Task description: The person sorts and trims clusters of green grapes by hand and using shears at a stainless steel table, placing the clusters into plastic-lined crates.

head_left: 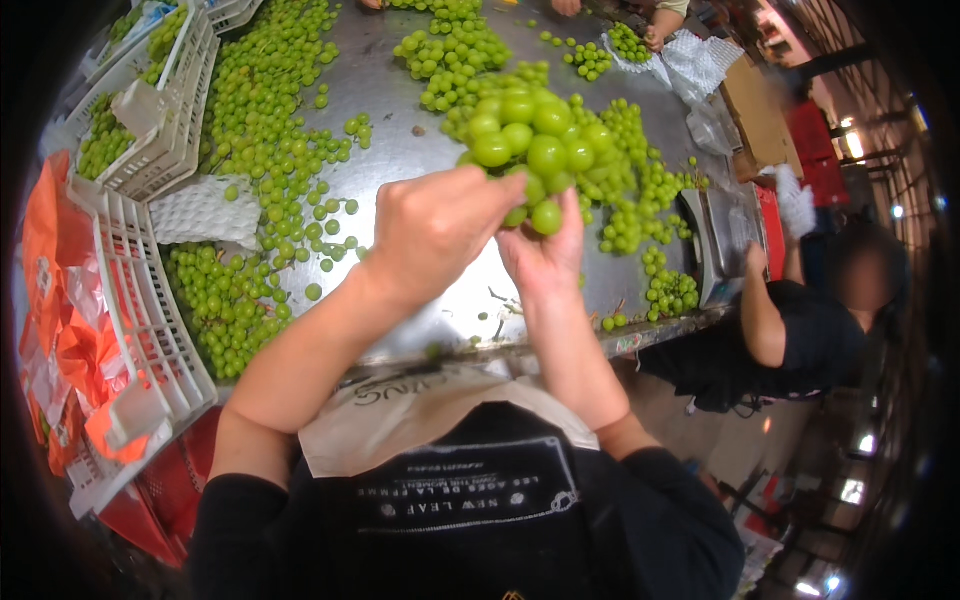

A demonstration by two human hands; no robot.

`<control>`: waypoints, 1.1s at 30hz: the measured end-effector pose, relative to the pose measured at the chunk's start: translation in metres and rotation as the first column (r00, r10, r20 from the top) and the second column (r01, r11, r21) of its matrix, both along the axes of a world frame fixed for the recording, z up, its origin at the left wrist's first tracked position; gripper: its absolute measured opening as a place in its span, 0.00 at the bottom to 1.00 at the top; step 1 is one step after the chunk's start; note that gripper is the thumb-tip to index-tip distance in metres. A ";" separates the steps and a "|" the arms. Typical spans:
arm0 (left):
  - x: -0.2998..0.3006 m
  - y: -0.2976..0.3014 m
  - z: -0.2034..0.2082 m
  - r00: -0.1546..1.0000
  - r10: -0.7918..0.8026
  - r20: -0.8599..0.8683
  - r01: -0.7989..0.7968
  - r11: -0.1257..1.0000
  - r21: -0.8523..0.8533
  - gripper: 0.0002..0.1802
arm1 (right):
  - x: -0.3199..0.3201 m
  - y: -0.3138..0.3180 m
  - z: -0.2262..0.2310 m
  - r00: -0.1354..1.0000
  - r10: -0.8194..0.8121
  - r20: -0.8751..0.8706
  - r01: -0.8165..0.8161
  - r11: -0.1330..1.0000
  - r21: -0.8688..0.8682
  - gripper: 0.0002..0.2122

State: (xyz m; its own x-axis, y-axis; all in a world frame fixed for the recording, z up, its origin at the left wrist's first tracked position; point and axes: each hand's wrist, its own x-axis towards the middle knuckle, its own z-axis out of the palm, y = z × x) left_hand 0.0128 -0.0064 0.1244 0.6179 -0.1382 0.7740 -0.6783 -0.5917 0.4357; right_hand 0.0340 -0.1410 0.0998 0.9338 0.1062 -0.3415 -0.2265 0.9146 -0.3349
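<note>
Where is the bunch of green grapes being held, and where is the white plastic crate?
Bunch of round green grapes [528, 135], head view: middle grapes.
White slatted plastic crate [150, 320], head view: its side wall.

The grape bunch [530, 140] hides its stem and both hands' fingertips.

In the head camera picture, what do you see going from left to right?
Orange bags → white crates → loose green grapes → left hand → grape bunch → scale → another person.
</note>
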 end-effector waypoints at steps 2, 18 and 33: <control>-0.001 0.005 -0.004 0.993 -0.016 0.113 0.010 0.999 0.051 0.12 | -0.002 0.001 0.004 1.000 0.017 -0.002 -0.017 1.000 0.024 0.18; -0.007 0.007 0.004 0.991 -0.122 0.057 0.134 0.948 -0.288 0.14 | -0.009 -0.021 0.009 0.981 0.187 0.056 -0.193 0.895 0.401 0.21; -0.004 0.020 -0.003 0.903 -0.304 -0.304 0.174 0.904 -0.390 0.34 | -0.008 -0.038 -0.025 0.930 0.152 0.336 -0.258 0.919 0.298 0.22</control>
State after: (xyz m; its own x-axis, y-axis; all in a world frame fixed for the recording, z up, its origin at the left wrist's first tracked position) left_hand 0.0084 0.0133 0.1217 0.8383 -0.0811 0.5392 -0.5437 -0.1980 0.8156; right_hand 0.0264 -0.1788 0.0745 0.9306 0.3639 0.0399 -0.3584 0.9279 -0.1031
